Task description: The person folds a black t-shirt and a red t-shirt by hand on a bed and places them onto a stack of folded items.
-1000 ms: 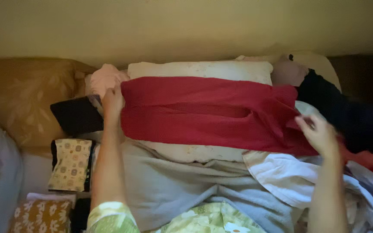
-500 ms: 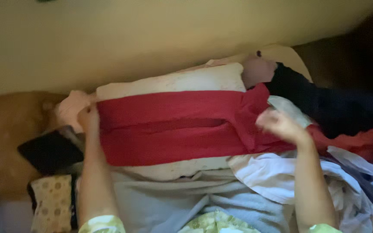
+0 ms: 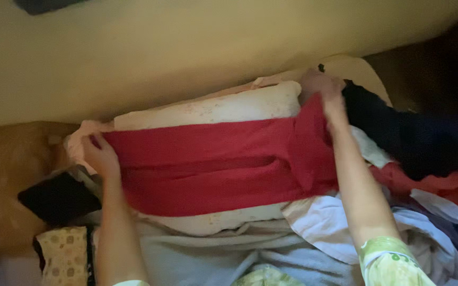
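Head view — red garment [image 3: 213, 164] laid flat across a white pillow [image 3: 223, 108], centre frame. Left hand [image 3: 100, 154] pinches its edge at 9 o'clock. Right hand [image 3: 328, 95] grips the far corner at 2 o'clock; dark clothes [image 3: 414, 137] just beyond, at 3 o'clock.

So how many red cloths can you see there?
2. One red cloth lies spread across the white pillow, with the left hand and right hand at its ends. Another red piece sits in the pile at right; more may be buried.
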